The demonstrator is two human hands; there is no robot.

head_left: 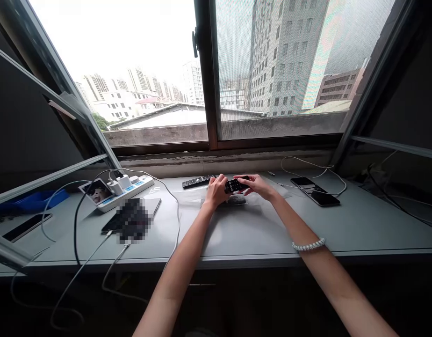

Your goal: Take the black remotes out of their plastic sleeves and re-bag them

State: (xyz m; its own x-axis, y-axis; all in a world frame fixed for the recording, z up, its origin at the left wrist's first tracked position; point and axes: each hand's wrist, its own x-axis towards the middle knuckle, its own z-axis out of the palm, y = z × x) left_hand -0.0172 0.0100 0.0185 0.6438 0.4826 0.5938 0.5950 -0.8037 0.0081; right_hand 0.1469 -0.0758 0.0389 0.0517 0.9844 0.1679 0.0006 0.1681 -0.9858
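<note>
A black remote control (pixel 236 185) with rows of buttons is held between my two hands, a little above the table. My left hand (pixel 217 191) closes on its left end. At the other end, my right hand (pixel 257 186) grips it between thumb and fingers. Just behind my left hand a second, longer black remote (pixel 197 181) lies flat on the table. Below the held remote rests a dark object (pixel 236 200) in or on clear plastic, partly hidden, its kind unclear. Clear plastic film (pixel 190 199) spreads to the left of my left hand.
On the left, a white power strip (pixel 132 189) with chargers stands behind a dark tablet-like device (pixel 153 206), partly pixelated. A black phone (pixel 316 191) lies at right beside a white cable (pixel 337 175). Cables hang over the table's front edge (pixel 258 259). A window backs the table.
</note>
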